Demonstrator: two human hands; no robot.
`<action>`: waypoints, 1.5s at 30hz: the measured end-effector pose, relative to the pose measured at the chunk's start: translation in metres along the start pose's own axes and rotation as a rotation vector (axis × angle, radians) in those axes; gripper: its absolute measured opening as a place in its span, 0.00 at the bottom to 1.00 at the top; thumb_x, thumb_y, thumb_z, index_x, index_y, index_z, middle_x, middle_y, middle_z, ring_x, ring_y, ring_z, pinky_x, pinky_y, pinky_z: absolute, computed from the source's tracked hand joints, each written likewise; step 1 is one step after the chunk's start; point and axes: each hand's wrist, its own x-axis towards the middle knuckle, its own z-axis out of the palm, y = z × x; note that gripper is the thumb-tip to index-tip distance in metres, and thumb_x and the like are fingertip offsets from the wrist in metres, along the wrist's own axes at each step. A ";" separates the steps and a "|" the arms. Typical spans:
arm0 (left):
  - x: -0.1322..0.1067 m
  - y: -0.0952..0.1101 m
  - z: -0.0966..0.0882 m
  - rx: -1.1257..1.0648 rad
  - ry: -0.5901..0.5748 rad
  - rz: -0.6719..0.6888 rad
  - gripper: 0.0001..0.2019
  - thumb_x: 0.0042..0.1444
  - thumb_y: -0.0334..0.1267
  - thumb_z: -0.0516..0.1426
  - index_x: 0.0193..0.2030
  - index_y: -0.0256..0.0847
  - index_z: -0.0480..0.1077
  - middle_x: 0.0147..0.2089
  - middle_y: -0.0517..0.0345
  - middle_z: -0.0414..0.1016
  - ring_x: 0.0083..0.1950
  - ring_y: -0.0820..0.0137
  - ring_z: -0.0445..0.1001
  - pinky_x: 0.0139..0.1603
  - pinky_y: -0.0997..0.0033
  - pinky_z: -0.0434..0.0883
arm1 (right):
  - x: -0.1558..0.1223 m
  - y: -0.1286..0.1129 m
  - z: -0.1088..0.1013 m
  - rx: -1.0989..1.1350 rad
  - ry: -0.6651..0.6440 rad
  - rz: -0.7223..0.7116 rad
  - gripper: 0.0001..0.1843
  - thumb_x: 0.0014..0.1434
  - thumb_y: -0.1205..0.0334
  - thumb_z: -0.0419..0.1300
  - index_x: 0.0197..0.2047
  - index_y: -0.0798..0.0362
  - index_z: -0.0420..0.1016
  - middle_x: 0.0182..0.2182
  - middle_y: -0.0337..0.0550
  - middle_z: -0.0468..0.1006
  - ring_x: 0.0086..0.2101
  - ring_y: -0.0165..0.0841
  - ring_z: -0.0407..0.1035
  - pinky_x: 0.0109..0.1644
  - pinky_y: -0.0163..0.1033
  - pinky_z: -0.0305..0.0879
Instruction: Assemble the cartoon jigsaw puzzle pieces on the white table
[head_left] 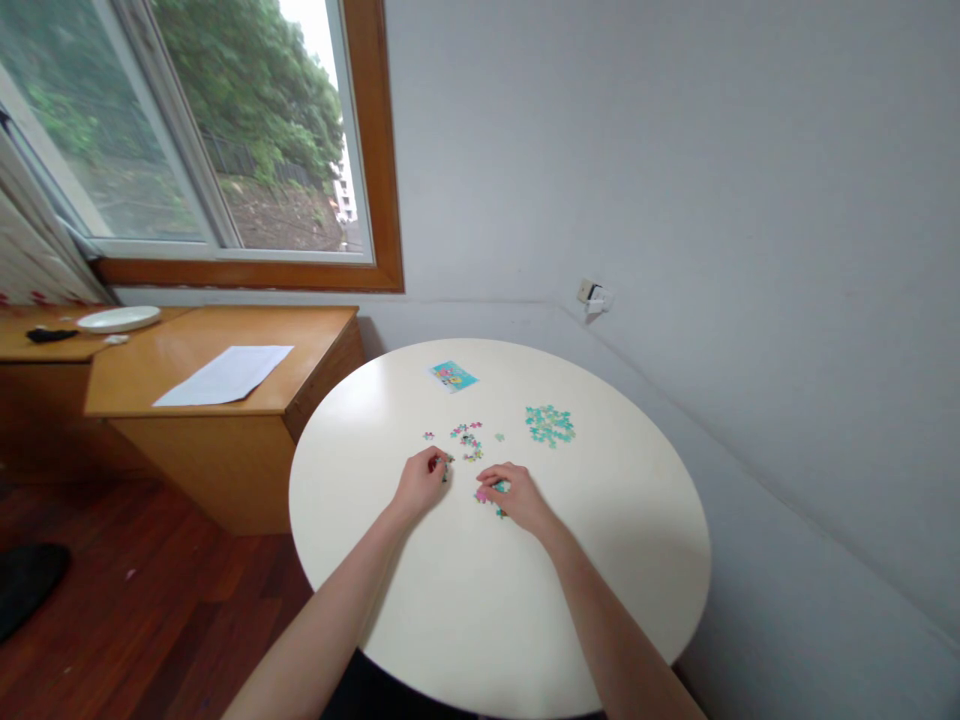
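Observation:
My left hand [420,484] rests on the round table with its fingers curled round a small dark-and-green jigsaw piece [449,460]; part of it is hidden by the fingertips. Opposite, my right hand [519,496] is bent over a few joined or touching pieces, with thumb and fingers closing on a pink jigsaw piece [481,495]. A teal piece [501,513] shows below that hand. Just beyond both hands lies a loose cluster of multicoloured pieces [471,442]. One pink piece [428,435] sits apart to the left, and a pale green piece [500,436] to the right.
A heap of teal pieces [550,426] lies right of the hands on the white round table [465,620]. Farther back is a colourful picture card [453,376]. A wooden desk [322,340] at left bears paper [225,375] and a white plate [120,319].

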 end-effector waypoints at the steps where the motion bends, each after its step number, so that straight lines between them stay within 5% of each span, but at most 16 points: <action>1: 0.000 0.000 0.000 0.004 0.002 0.002 0.09 0.48 0.32 0.49 0.30 0.36 0.71 0.22 0.61 0.68 0.24 0.74 0.63 0.29 0.75 0.59 | 0.000 0.000 0.000 -0.003 0.003 -0.003 0.08 0.48 0.65 0.61 0.34 0.51 0.78 0.28 0.39 0.79 0.30 0.31 0.73 0.42 0.41 0.68; 45: 0.001 -0.005 0.001 0.011 -0.004 0.018 0.09 0.49 0.32 0.49 0.30 0.37 0.71 0.21 0.62 0.67 0.24 0.74 0.62 0.28 0.75 0.58 | 0.000 -0.003 -0.002 0.019 -0.017 0.046 0.09 0.47 0.66 0.62 0.34 0.51 0.77 0.31 0.39 0.78 0.34 0.31 0.71 0.42 0.40 0.66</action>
